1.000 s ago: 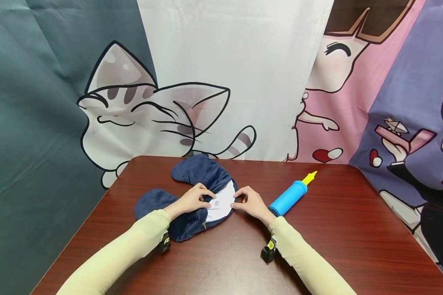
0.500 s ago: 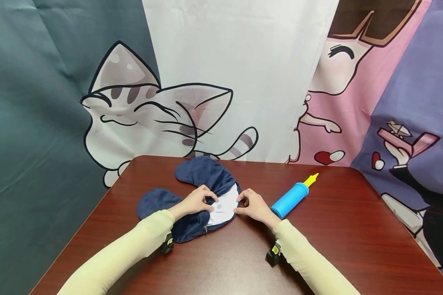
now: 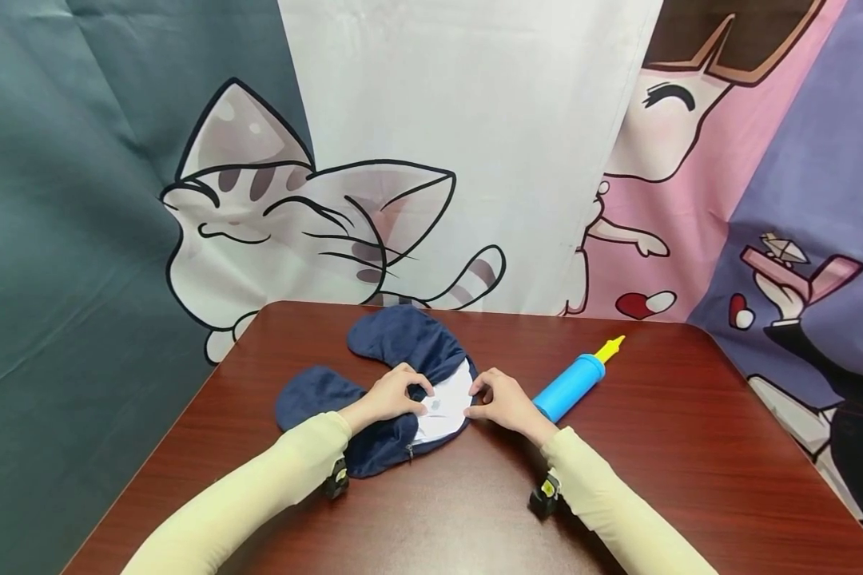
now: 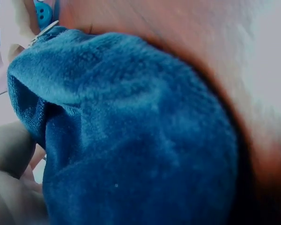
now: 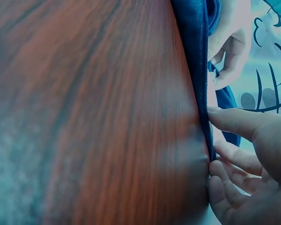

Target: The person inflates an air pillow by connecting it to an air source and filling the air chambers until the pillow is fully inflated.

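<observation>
A navy plush U-shaped neck pillow (image 3: 384, 331) lies on the table, its zipped edge parted around a white inner piece (image 3: 449, 407) with a small grey mark. My left hand (image 3: 395, 395) reaches over the pillow and grips the near side of the opening, thumb and forefinger at the white piece. At the outer zipped edge, my right hand (image 3: 507, 403) holds the rim with thumb and curled fingers. In the right wrist view the zipper (image 5: 206, 70) runs up to the right hand's fingertips. Plush fabric (image 4: 140, 126) covers most of the left wrist view, hiding the left fingertips.
A blue hand pump (image 3: 568, 387) with a yellow nozzle (image 3: 610, 348) lies just beyond the right hand. The brown wooden table (image 3: 654, 431) ends at a cartoon-printed cloth backdrop (image 3: 532, 120). Both wrists wear small black cameras.
Pillow and both hands sit slightly farther right in the head view, as do pump and backdrop. Both hands keep nearly the same hold on the opening.
</observation>
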### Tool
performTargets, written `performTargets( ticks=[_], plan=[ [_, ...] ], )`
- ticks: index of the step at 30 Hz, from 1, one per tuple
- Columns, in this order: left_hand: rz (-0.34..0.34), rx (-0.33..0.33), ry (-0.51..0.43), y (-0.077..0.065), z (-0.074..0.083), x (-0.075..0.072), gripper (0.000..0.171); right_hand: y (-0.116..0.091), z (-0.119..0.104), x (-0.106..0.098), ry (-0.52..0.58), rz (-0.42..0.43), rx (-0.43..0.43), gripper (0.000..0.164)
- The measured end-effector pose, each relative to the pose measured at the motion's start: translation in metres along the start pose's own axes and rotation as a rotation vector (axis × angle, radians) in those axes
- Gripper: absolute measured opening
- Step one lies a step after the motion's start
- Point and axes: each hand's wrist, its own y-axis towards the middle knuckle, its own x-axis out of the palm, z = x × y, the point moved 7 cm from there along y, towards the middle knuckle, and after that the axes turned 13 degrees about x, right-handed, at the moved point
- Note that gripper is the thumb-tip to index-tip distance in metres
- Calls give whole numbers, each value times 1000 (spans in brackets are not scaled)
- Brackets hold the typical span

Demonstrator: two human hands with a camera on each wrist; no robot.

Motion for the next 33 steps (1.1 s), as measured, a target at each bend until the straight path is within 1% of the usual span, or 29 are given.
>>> performTargets(
  ticks=[8, 15, 18, 22, 25, 28, 33],
  plan=[
    [29, -45, 82, -2, 9, 2, 25, -1, 2, -5, -2, 4, 22, 30],
    [25, -50, 96, -3, 14, 2, 26, 0, 3, -7, -21, -3, 33, 31],
    [24, -55, 86, -5, 13, 2, 26, 1, 1, -7, -24, -15, 29, 30],
    [23, -68, 51, -5, 9, 2, 26, 3, -6, -8, -36, -3, 9, 26],
    [26, -88, 27, -4, 4, 2, 28, 4, -14, -8, -15, 8, -32, 22],
    [28, -99, 2, -5, -1, 3, 31, 4, -24, -5, 33, -18, -84, 18],
    [21, -58, -75, -7, -6, 6, 36, 7, -36, 7, 74, -90, -158, 14]
  ],
)
